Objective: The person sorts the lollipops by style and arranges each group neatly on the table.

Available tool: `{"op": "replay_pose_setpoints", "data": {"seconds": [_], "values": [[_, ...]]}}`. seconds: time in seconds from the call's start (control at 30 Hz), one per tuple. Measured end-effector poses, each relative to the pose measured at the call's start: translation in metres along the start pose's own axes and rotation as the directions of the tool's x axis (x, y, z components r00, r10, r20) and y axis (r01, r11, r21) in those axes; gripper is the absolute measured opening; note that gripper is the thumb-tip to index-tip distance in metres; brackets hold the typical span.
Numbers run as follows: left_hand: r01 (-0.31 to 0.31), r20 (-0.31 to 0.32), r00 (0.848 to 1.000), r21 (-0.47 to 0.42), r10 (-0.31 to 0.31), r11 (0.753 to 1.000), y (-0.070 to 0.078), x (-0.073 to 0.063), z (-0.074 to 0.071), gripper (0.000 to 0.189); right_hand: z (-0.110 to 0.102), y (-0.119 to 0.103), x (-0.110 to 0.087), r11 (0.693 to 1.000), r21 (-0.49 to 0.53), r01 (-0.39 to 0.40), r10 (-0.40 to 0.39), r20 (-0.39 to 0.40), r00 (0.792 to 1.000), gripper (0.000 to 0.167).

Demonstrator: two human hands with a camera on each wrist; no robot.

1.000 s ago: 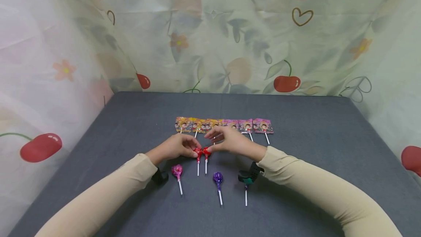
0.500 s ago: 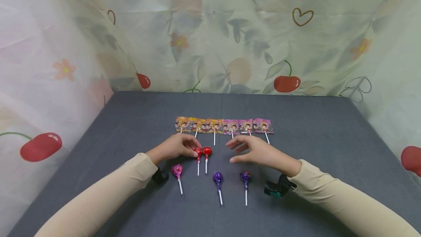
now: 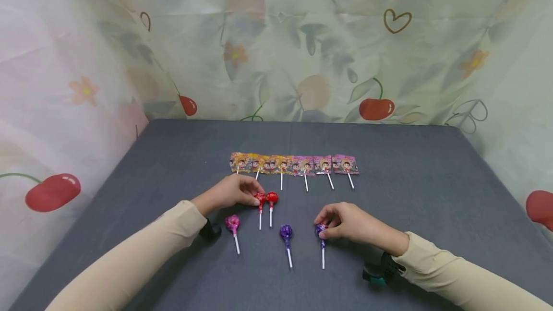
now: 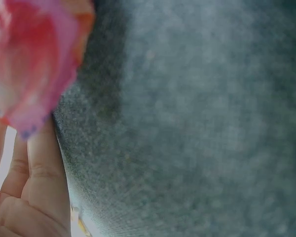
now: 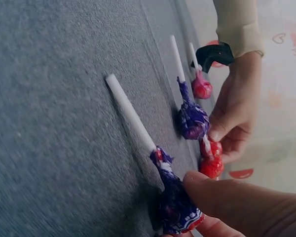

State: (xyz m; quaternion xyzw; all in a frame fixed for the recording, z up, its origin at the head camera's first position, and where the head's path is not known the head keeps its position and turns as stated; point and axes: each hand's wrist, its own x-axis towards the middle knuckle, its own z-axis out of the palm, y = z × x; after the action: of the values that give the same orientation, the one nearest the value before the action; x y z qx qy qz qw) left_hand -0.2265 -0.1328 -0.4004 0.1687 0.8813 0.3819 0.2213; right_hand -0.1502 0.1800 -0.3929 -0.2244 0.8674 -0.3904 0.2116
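My left hand (image 3: 231, 193) pinches the left one of two red-wrapped lollipops (image 3: 261, 199) by its head. The other red lollipop (image 3: 272, 197) lies right beside it, sticks pointing toward me. Further right, my right hand (image 3: 352, 223) holds the head of a purple-wrapped lollipop (image 3: 320, 229) between thumb and fingers; in the right wrist view the thumb (image 5: 212, 195) presses its wrapper. A second purple lollipop (image 3: 286, 232) lies between the hands, and a pink lollipop (image 3: 232, 223) lies near my left wrist, its head large and blurred in the left wrist view.
Behind the hands runs a row of flat packaged lollipops, orange packets (image 3: 259, 163) on the left and pink packets (image 3: 325, 164) on the right. They lie on a dark grey cloth-covered table (image 3: 194, 145). A printed curtain (image 3: 281, 61) hangs around it.
My right hand let go of the right-hand red lollipop, moved right and toward me, and took hold of the right-hand purple lollipop. The left hand stayed in place.
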Motion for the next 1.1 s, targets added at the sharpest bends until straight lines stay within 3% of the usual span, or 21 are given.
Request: {"op": "replay_pose_setpoints", "data": {"seconds": [0.33,0.7,0.9,1.1], "values": [[0.005,0.001,1.0,0.008,-0.005,1.0,-0.002,0.001,0.001,0.023,-0.002,-0.01,0.009,0.999,0.023,-0.026,0.028,-0.053,0.998,0.017],[0.015,0.002,1.0,-0.009,-0.015,1.0,0.0,0.002,0.001,0.023,-0.008,-0.039,0.04,0.999,-0.023,0.043,-0.047,-0.217,0.975,0.021],[0.02,0.004,1.0,-0.014,-0.02,1.0,-0.002,0.003,0.001,0.023,-0.001,-0.046,0.058,0.993,-0.051,0.105,-0.114,-0.258,0.959,0.021],[0.002,0.007,1.0,-0.022,-0.002,1.0,-0.003,0.002,0.001,0.022,0.008,-0.041,0.074,0.993,-0.067,0.102,-0.116,-0.256,0.96,0.023]]}}
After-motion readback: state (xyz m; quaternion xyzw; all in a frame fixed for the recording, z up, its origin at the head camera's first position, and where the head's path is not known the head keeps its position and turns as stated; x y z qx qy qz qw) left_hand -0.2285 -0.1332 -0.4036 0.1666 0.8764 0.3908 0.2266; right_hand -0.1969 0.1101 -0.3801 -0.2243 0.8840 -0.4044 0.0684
